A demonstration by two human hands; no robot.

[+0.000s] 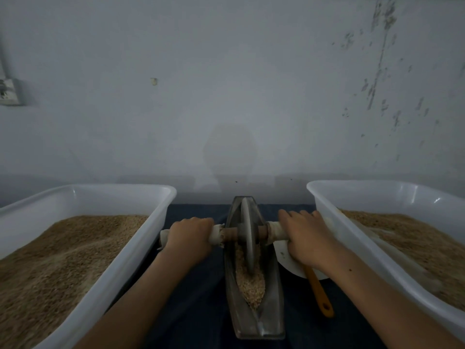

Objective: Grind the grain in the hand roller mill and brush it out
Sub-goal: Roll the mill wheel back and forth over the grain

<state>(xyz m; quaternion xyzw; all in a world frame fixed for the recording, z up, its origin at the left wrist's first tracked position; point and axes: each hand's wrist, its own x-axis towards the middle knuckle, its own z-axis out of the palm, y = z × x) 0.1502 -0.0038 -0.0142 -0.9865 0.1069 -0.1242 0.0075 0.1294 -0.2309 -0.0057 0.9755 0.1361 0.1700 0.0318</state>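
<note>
A boat-shaped metal trough (273, 306) lies lengthwise in front of me on a dark cloth. A grey grinding wheel (247, 238) stands upright in its groove on a wooden axle. Pale crushed grain (251, 285) fills the groove on the near side of the wheel. My left hand (190, 234) grips the cloth-wrapped left end of the axle. My right hand (305, 235) grips the wrapped right end. An orange handle (319, 290), perhaps the brush, pokes out from under my right forearm; its head is hidden.
A white plastic tub (151, 238) of brown grain stands at the left, a second white tub (352, 222) of grain at the right. A white bowl (289, 263) sits between the trough and the right tub. A pale wall rises close behind.
</note>
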